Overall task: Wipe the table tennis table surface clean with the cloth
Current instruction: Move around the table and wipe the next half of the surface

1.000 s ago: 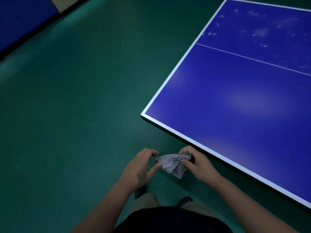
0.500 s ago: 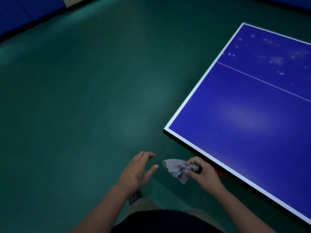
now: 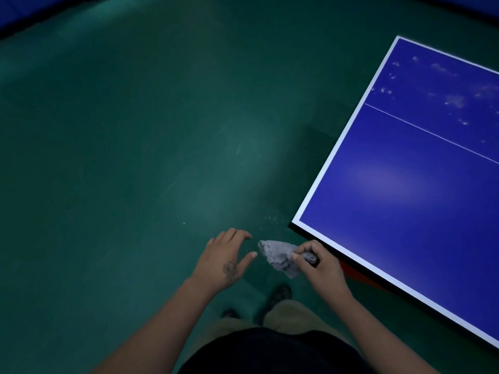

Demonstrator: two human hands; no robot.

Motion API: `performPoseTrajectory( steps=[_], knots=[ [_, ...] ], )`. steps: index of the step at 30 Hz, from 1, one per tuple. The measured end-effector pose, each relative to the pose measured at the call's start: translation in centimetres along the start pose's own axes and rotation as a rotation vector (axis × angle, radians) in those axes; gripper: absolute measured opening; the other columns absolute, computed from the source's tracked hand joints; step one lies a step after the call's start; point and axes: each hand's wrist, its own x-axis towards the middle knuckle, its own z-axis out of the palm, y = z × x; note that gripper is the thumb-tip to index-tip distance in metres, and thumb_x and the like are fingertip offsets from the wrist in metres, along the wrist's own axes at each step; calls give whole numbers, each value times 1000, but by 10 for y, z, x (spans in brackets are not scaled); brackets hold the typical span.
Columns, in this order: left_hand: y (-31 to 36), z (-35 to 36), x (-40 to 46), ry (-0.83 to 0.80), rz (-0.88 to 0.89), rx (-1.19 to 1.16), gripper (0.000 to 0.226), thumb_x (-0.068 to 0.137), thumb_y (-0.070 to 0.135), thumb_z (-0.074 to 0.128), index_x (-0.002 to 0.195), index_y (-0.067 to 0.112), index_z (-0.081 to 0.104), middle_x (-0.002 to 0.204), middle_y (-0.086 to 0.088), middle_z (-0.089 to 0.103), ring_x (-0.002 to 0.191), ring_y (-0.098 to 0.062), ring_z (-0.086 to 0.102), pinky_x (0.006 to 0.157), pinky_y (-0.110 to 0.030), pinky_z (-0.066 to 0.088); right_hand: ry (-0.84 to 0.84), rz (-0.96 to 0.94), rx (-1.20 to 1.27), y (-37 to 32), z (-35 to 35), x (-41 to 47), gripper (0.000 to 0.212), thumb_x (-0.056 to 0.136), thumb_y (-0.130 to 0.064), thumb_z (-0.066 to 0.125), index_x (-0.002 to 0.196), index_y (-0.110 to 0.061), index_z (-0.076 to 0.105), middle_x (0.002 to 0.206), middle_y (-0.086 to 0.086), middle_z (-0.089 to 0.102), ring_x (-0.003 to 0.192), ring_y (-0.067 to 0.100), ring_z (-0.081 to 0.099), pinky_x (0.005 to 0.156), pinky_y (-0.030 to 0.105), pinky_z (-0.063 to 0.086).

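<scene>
My right hand (image 3: 321,263) grips the cloth (image 3: 279,256), fingers curled round one end w/ thumb on top; the part inside my fist is hidden, so can't tell how much is bunched there. Cloth is grey, crumpled, held in the air above the floor (image 3: 135,157), just off the near left corner of the table (image 3: 405,211), not touching it. Its long axis runs roughly left-right, free end pointing left toward my left hand (image 3: 225,259), a lower flap hanging down toward me.

Left hand holds nothing, fingers spread & loosely bent, thumb tip close to the cloth's free end but apart from it. Small dark mark on the back of that hand, too blurry to make out.

Table is cut off by the right frame edge; only its left side & near edge show, w/ white border & a thin white line (image 3: 432,133) across the blue top. Whitish dust patches (image 3: 456,99) sit beyond that line toward the far left corner. Something red-orange (image 3: 356,273) under the near edge, mostly hidden, can't tell what. Faint pale specks on the floor by the near corner.

My shoes (image 3: 278,294) & trouser legs partly hidden by my dark shirt (image 3: 270,352) at the bottom. No readable writing or brand anywhere. Lighting dim, far edges of the room are dark & unclear.
</scene>
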Motion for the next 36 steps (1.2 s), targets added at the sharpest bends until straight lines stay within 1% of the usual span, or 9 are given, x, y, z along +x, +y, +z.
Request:
performPoseTrajectory(
  steps=[4, 7, 11, 15, 18, 23, 28, 31, 36],
  knots=[
    [-9, -11, 29, 10, 0, 60, 46, 105, 60, 48, 140, 31, 52, 136, 12, 54, 126, -15, 51, 106, -36, 41, 9, -15, -18, -11, 3, 30, 10, 97, -24, 78, 91, -25, 70, 94, -14, 71, 86, 9, 67, 74, 25, 54],
    [-18, -18, 55, 28, -6, 106, 46, 104, 61, 47, 139, 30, 53, 134, 11, 54, 126, -15, 49, 106, -35, 42, 5, -17, -20, -13, 5, 65, 10, 97, -24, 78, 91, -26, 70, 95, -14, 71, 89, 7, 66, 75, 21, 51],
    [-33, -32, 94, 5, -21, 182, 51, 103, 61, 44, 142, 30, 53, 141, 10, 53, 134, -16, 46, 112, -36, 39, -3, -18, 25, -16, 12, 124, 12, 95, -22, 80, 89, -26, 70, 94, -14, 71, 91, 7, 67, 77, 24, 50],
    [-53, -57, 138, -22, -33, 263, 56, 99, 61, 44, 142, 27, 55, 145, 3, 54, 138, -22, 47, 116, -40, 38, -16, -41, 25, -26, 22, 183, 17, 93, -21, 81, 86, -30, 69, 93, -15, 70, 92, 5, 66, 76, 16, 47],
    [-62, -75, 173, -4, -50, 303, 54, 99, 59, 47, 139, 25, 57, 144, -1, 56, 138, -25, 49, 117, -43, 41, -43, -120, -26, -33, 23, 220, 22, 91, -19, 83, 85, -33, 67, 95, -15, 68, 94, 6, 64, 78, 16, 45],
    [-67, -92, 230, -12, -80, 322, 57, 99, 60, 45, 141, 23, 56, 149, -5, 55, 142, -27, 48, 122, -49, 37, -52, -188, -70, -45, 12, 275, 22, 89, -12, 84, 86, -28, 70, 95, -13, 65, 94, 7, 63, 80, 13, 43],
    [-73, -104, 283, -13, -50, 300, 57, 98, 60, 42, 140, 24, 57, 151, -4, 55, 141, -27, 49, 121, -51, 39, -22, -169, -85, -53, 2, 320, 22, 88, -13, 85, 88, -29, 70, 97, -13, 64, 94, 7, 64, 81, 19, 48],
    [-79, -114, 323, -23, 5, 301, 57, 97, 61, 44, 140, 26, 58, 152, -4, 55, 141, -27, 49, 120, -50, 40, 40, -156, -96, -56, 3, 350, 23, 87, -11, 86, 88, -28, 71, 96, -13, 64, 92, 7, 64, 80, 19, 47],
    [-113, -139, 400, -82, 80, 321, 64, 98, 64, 37, 147, 27, 53, 158, -4, 50, 147, -27, 44, 125, -48, 33, 150, -56, -79, -77, 19, 406, 22, 88, -13, 86, 87, -29, 71, 97, -13, 65, 92, 6, 65, 80, 25, 51]
  ],
)
